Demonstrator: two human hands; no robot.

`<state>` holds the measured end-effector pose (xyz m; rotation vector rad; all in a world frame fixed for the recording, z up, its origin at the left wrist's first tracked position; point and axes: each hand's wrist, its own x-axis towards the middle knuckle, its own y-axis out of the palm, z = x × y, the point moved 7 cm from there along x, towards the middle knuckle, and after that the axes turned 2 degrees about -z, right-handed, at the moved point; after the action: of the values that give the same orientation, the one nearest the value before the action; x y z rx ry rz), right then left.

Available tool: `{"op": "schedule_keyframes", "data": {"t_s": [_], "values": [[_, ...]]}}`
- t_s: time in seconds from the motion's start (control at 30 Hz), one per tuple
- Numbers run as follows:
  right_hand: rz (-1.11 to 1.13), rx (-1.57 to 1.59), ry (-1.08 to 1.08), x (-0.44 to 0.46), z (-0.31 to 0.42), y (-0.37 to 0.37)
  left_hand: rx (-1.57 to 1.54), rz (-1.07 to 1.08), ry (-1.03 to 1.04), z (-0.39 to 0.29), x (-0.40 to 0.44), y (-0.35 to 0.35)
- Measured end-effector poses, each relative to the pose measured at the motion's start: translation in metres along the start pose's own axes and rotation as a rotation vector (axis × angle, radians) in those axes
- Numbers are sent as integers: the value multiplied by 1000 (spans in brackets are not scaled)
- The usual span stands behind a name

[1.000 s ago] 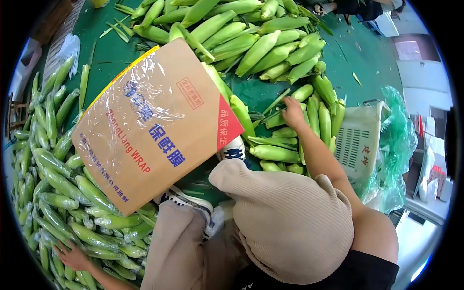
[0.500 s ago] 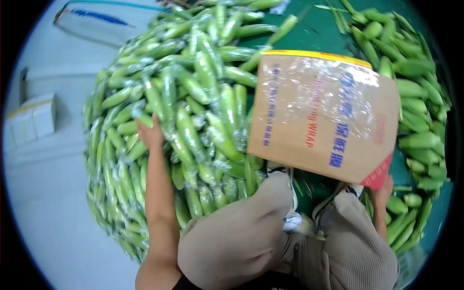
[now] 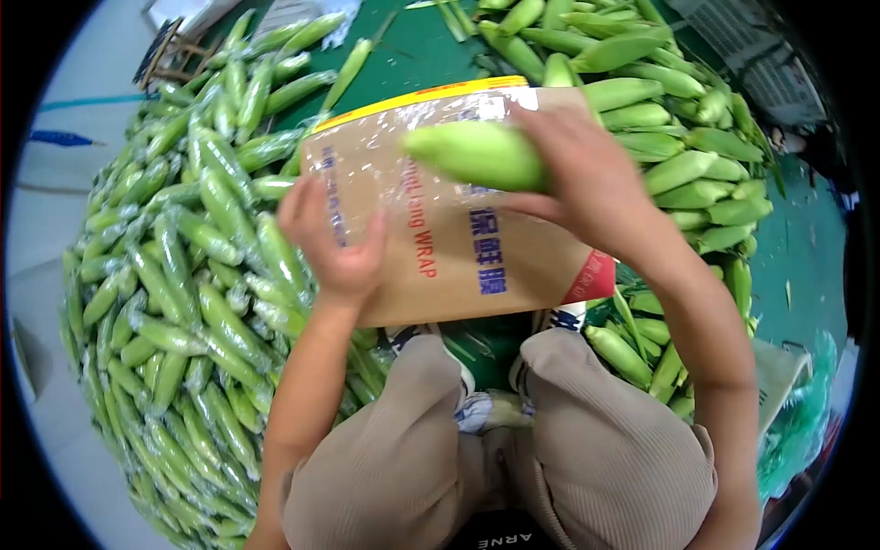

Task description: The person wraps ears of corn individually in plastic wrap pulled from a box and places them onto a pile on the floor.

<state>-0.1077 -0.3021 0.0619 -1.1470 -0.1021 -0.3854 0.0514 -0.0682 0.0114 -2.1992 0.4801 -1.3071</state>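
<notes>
My right hand (image 3: 587, 170) grips an ear of corn (image 3: 472, 154) in its green husk. The ear is held level above a cardboard box (image 3: 403, 298) printed with "WRAP" and Chinese characters. Clear plastic film (image 3: 376, 128) lies shiny over the box top. My left hand (image 3: 335, 243) is over the box's left side, fingers apart and holding nothing; whether it touches the film I cannot tell. Left of it rises a big heap of film-wrapped corn (image 3: 197, 275). Unwrapped corn (image 3: 697, 170) is piled to the right.
The box stands in front of my knees (image 3: 403, 385) and shoes, on a green floor covering (image 3: 797, 238). Green plastic bags (image 3: 802, 422) lie at the lower right. A small wooden rack (image 3: 174, 55) stands at the upper left, and a blue umbrella-like object (image 3: 60, 138) below it.
My left hand has left the wrapped heap and come over the box. My right hand has risen from beside the box with an ear of corn. The view has turned rightward.
</notes>
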Motion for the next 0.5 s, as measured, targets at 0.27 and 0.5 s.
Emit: {"op": "schedule_keyframes", "data": {"t_s": [0.27,0.5], "values": [[23,197,-184,67,1,106,204,627,169,4,33,65],[299,35,-4,-41,-59,63,91,595,12,16,49,79]]}}
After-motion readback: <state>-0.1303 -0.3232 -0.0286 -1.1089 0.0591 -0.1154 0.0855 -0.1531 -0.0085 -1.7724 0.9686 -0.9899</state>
